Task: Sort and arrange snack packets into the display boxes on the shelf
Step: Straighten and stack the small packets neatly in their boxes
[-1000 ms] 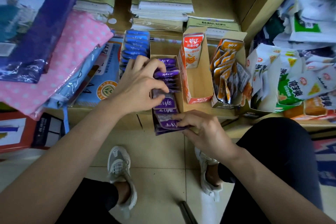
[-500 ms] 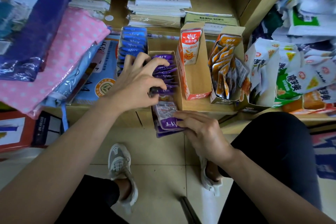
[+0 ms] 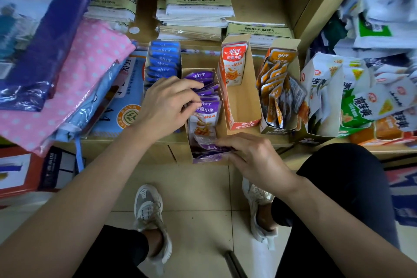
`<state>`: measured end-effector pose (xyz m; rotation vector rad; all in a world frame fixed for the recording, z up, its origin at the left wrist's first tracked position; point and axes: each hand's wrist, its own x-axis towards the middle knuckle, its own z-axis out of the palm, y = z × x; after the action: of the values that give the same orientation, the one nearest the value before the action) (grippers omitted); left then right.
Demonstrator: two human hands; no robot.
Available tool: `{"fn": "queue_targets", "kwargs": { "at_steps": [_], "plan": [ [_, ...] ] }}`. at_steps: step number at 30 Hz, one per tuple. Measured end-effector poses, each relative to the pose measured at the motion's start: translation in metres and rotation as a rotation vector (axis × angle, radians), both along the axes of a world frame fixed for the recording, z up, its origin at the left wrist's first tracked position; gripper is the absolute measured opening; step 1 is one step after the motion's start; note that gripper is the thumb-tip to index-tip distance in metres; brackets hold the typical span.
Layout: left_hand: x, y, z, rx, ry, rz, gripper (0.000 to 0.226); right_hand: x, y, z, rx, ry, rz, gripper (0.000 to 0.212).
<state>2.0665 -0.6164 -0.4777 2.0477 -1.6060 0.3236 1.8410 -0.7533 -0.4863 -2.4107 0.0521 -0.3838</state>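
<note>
A cardboard display box (image 3: 220,124) of purple snack packets (image 3: 206,111) juts over the shelf's front edge. My left hand (image 3: 168,106) reaches into it from the left, fingers curled round the standing packets in its middle. My right hand (image 3: 250,153) is at the box's near end and pinches loose purple packets (image 3: 211,146) lying flat there. Left of it stands a box of blue packets (image 3: 163,61). To the right are a red box (image 3: 239,106) with one red packet (image 3: 233,66) at its back, and a box of orange packets (image 3: 276,88).
White and green snack bags (image 3: 361,101) crowd the shelf at the right. Pink dotted and blue wrapped bundles (image 3: 74,74) lie at the left. Stacked paper pads (image 3: 196,16) fill the shelf's back. My shoes (image 3: 150,216) stand on the tiled floor below.
My left hand has tipped the purple packets further upright, so one packet's front now faces up. My right hand stayed at the box's near end with the loose packets.
</note>
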Motion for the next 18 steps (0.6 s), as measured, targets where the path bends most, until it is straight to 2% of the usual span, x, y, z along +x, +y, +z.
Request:
{"fn": "queue_targets", "kwargs": {
  "at_steps": [4,8,12,15,18],
  "plan": [
    [0.000,0.003,0.006,-0.103,0.089,0.009,0.015,0.006,0.000,0.000,-0.030,-0.018,-0.026,0.027],
    [0.001,0.006,0.005,-0.069,0.196,-0.043,0.011,0.014,0.001,0.001,-0.041,-0.029,-0.115,0.035],
    [0.001,0.010,0.009,-0.040,0.445,-0.085,0.008,0.025,0.002,0.006,0.138,0.064,-0.182,0.050],
    [0.003,0.012,0.011,0.009,0.441,-0.084,0.012,0.031,0.000,0.005,0.134,0.101,-0.190,0.056],
    [0.004,0.013,0.012,0.073,0.395,-0.073,0.011,0.034,-0.002,0.005,0.069,0.060,-0.152,0.053]
  ]
}}
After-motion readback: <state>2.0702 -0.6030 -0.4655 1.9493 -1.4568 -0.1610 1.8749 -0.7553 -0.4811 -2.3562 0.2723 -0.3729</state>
